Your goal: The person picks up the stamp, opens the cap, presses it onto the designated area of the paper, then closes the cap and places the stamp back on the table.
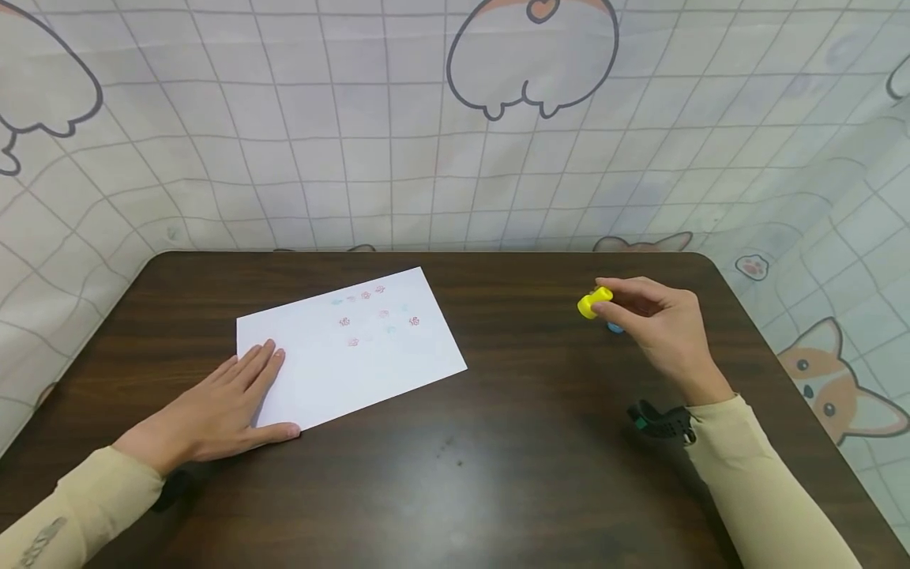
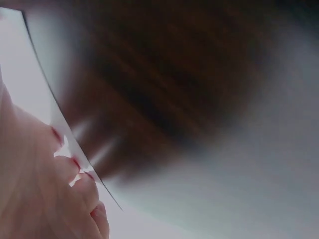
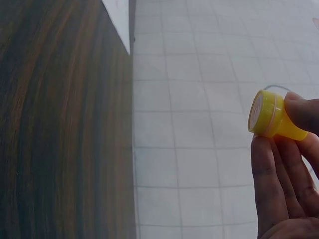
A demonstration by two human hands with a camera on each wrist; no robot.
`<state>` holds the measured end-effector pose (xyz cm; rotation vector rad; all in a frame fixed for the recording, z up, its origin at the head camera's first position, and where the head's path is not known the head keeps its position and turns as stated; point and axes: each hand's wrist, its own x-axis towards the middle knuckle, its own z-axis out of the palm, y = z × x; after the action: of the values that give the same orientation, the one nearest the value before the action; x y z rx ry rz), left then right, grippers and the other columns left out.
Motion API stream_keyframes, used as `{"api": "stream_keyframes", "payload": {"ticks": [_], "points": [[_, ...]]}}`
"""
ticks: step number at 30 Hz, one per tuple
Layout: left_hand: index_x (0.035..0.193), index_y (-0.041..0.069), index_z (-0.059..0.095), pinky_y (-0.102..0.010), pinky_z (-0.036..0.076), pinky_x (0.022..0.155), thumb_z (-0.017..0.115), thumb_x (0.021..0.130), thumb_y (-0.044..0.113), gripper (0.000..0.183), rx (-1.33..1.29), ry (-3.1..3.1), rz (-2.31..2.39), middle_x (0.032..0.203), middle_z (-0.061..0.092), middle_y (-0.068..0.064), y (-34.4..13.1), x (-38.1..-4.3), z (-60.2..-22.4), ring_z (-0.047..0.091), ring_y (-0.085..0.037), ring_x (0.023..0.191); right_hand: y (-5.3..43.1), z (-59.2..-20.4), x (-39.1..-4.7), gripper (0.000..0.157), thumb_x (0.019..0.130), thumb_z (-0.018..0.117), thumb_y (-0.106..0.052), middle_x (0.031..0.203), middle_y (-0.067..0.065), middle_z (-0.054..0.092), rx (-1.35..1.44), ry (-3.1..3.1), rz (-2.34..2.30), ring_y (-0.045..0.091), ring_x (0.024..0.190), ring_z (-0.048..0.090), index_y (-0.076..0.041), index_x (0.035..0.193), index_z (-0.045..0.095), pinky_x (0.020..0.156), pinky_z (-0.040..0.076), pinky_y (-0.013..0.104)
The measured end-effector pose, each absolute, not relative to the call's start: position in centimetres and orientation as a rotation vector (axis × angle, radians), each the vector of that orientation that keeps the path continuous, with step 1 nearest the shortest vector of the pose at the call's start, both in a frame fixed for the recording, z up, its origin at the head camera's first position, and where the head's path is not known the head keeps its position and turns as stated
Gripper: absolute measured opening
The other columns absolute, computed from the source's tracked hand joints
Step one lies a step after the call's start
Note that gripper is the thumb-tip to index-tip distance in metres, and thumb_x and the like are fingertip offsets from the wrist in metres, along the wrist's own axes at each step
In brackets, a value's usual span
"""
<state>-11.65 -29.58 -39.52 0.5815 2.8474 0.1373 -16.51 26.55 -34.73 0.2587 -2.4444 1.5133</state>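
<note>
Right hand (image 3: pixel 289 181), right side of frame: thumb above, fingers below, pinching a yellow plastic stamp (image 3: pixel 273 117), short and cylindrical with a broader head. Pale round end face turned leftward, faint marking, detail too small to read. Left: dark brown wood-grain tabletop (image 3: pixel 65 139); pointed corner of a white paper sheet (image 3: pixel 118 17) at top. Behind: white grey-gridded backdrop (image 3: pixel 194 124).

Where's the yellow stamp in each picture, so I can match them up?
Head: the yellow stamp is right of centre, about halfway down, pinched by the right hand.
Left wrist: it isn't in this picture.
Right wrist: near the right edge, about halfway down.
Landmark in all three: the white paper, left of centre, then along the left, then a corner at the top.
</note>
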Motion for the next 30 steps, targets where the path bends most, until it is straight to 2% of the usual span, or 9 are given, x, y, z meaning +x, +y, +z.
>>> {"api": "stream_keyframes", "payload": {"ticks": [2,5,12,22,30], "points": [[0.165,0.001,0.014,-0.047,-0.004,0.136,0.056,0.089,0.079,0.116,0.591,2.844,0.138,0.174,0.011,-0.022,-29.1,-11.7,-39.5,0.017,-0.046,0.160,26.5,-34.6,-16.4,0.034,0.090,0.082,-0.021,0.105,-0.021,0.075,0.263,-2.440,1.518,0.000,0.087,0.074,-0.013,0.123,0.077,0.069,0.059,0.015],[0.165,0.002,0.015,-0.052,0.004,0.136,0.055,0.090,0.078,0.115,0.611,2.841,0.131,0.175,0.011,-0.021,-28.2,-11.8,-39.3,0.016,-0.045,0.161,26.4,-34.5,-16.3,0.034,0.090,0.082,-0.020,0.107,-0.020,0.076,0.280,-2.430,1.530,0.001,0.087,0.074,-0.013,0.124,0.076,0.069,0.060,0.016],[0.165,0.003,0.018,-0.060,0.021,0.130,0.055,0.090,0.078,0.113,0.682,2.835,0.089,0.174,0.014,-0.019,-26.3,-11.7,-39.2,0.019,-0.043,0.161,25.9,-34.4,-15.9,0.034,0.090,0.082,-0.019,0.113,-0.009,0.076,0.335,-2.418,1.590,0.004,0.096,0.075,-0.013,0.123,0.076,0.077,0.061,0.016],[0.164,0.005,0.023,-0.062,0.027,0.127,0.054,0.088,0.081,0.112,0.811,2.834,0.029,0.173,0.022,-0.018,-24.1,-11.2,-39.2,0.027,-0.041,0.159,24.3,-34.4,-15.6,0.034,0.089,0.082,-0.011,0.110,-0.013,0.078,0.408,-2.381,1.686,0.007,0.090,0.074,-0.006,0.122,0.076,0.080,0.062,0.017],[0.164,0.006,0.025,-0.059,0.029,0.128,0.051,0.088,0.083,0.111,0.914,2.830,0.017,0.173,0.023,-0.016,-22.6,-11.1,-39.0,0.027,-0.037,0.160,23.1,-33.9,-14.7,0.033,0.088,0.082,-0.007,0.112,-0.003,0.078,0.418,-2.303,1.814,0.010,0.091,0.075,-0.003,0.121,0.076,0.081,0.063,0.019]]}}
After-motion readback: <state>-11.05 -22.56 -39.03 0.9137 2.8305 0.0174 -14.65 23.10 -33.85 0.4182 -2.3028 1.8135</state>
